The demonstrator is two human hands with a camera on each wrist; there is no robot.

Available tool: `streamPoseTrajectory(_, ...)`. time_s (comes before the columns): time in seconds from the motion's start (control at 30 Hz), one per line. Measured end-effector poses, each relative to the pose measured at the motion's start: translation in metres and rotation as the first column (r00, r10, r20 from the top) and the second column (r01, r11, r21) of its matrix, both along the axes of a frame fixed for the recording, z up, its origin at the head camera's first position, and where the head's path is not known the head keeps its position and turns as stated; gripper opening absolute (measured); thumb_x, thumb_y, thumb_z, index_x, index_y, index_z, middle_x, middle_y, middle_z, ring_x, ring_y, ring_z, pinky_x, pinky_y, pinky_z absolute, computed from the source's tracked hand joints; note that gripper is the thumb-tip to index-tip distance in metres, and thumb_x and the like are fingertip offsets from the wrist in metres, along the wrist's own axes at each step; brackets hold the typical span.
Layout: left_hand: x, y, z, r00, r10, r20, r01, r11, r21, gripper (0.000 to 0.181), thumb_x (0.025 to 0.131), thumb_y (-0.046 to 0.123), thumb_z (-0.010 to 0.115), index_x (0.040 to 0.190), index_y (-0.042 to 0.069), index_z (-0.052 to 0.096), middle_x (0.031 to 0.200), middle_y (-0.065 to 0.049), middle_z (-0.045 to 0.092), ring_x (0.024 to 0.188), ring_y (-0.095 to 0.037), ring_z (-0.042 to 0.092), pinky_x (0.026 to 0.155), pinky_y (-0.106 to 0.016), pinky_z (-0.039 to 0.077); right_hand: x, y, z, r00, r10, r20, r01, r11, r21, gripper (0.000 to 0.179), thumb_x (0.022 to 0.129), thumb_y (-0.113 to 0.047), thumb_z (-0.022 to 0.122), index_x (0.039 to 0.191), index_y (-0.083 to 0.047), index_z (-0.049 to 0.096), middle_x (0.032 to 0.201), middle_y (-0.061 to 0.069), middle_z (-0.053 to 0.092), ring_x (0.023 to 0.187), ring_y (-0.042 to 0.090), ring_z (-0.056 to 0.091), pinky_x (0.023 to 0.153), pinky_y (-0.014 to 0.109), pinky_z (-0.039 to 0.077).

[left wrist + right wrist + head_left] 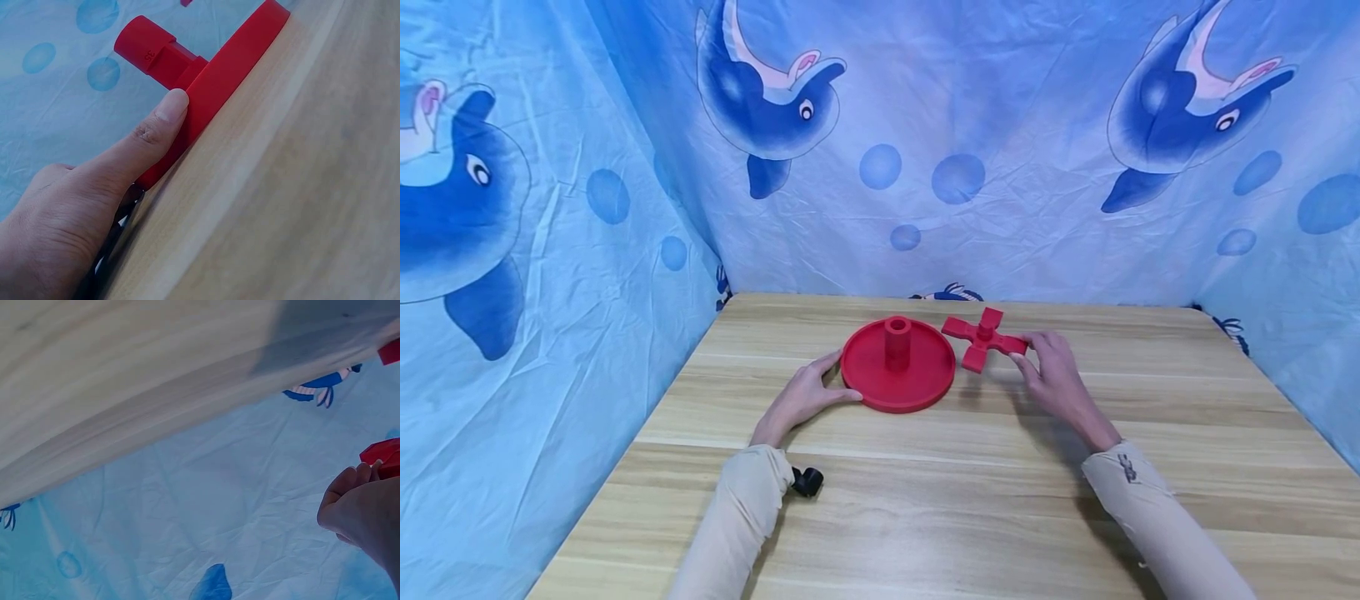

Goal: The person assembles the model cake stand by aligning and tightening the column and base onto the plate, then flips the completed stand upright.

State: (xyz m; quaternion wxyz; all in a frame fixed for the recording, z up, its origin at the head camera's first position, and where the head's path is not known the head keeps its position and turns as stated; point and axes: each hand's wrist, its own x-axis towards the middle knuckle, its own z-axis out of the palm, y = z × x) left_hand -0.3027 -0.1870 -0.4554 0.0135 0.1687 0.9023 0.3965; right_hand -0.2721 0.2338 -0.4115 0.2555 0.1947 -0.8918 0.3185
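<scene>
A red round base [865, 379] with a raised rim lies on the wooden table, and a hollow post [897, 343] stands up from its middle. My left hand [805, 395] grips the base's left edge, thumb at the near side and fingers farther round. In the left wrist view the thumb presses the outer rim [228, 65]; the post [145, 47] bears a small "35". To the right of the base, my right hand [1057, 379] pinches one arm of a red cross-shaped piece [984, 336], held above the table with a short stub upward. The right wrist view shows only part of the cross [382, 452].
The wooden table [925, 500] reaches back to a blue dolphin-print cloth [917, 225], which also hangs at both sides. A small black object [807, 482] shows beside the left sleeve [737, 508].
</scene>
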Motion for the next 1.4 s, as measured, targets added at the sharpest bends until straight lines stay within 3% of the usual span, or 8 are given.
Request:
streamPoseTrajectory(0.47, 0.0, 0.001, 0.0, 1.0, 0.0, 0.01, -0.001, 1.0, 0.014, 0.102, 0.081, 0.061, 0.083, 0.162, 0.02, 0.038, 0.161, -0.003, 0.042, 0.15, -0.028, 0.035, 0.119, -0.053, 0.033, -0.005, -0.023, 0.008, 0.999, 0.042, 0.006, -0.042, 0.998, -0.043, 0.03, 0.096, -0.001, 0.071, 0.121, 0.013, 0.064, 0.113, 0.029, 0.06, 0.108, 0.045, 0.049, 0.094, 0.058, 0.038)
streamPoseTrajectory(0.9, -0.001, 0.001, 0.0, 1.0, -0.001, 0.008, 0.001, 1.0, 0.014, 0.104, 0.08, 0.062, 0.083, 0.162, 0.019, 0.037, 0.161, -0.003, 0.042, 0.15, -0.027, 0.035, 0.119, -0.052, 0.033, -0.001, -0.033, 0.018, 0.996, 0.089, 0.022, -0.088, 0.995, -0.044, 0.028, 0.097, -0.002, 0.07, 0.122, 0.009, 0.066, 0.112, 0.026, 0.062, 0.107, 0.042, 0.051, 0.093, 0.057, 0.04)
streamPoseTrajectory(1.17, -0.001, 0.0, -0.001, 1.0, 0.001, 0.001, -0.001, 1.0, 0.016, 0.103, 0.08, 0.062, 0.083, 0.162, 0.019, 0.038, 0.161, -0.003, 0.043, 0.149, -0.027, 0.036, 0.119, -0.053, 0.034, 0.002, -0.036, 0.029, 0.986, 0.118, 0.116, -0.109, 0.991, -0.078, 0.025, 0.1, -0.004, 0.067, 0.121, 0.01, 0.066, 0.112, 0.025, 0.062, 0.108, 0.041, 0.052, 0.09, 0.055, 0.044)
streamPoseTrajectory(1.4, -0.001, 0.0, -0.001, 1.0, 0.005, -0.01, -0.005, 1.0, 0.001, 0.103, 0.08, 0.061, 0.083, 0.162, 0.018, 0.038, 0.16, -0.005, 0.043, 0.149, -0.028, 0.037, 0.119, -0.052, 0.034, 0.002, -0.037, 0.036, 0.955, 0.178, 0.239, -0.143, 0.977, -0.158, 0.023, 0.105, -0.006, 0.061, 0.119, 0.011, 0.066, 0.107, 0.021, 0.063, 0.102, 0.035, 0.055, 0.088, 0.05, 0.049)
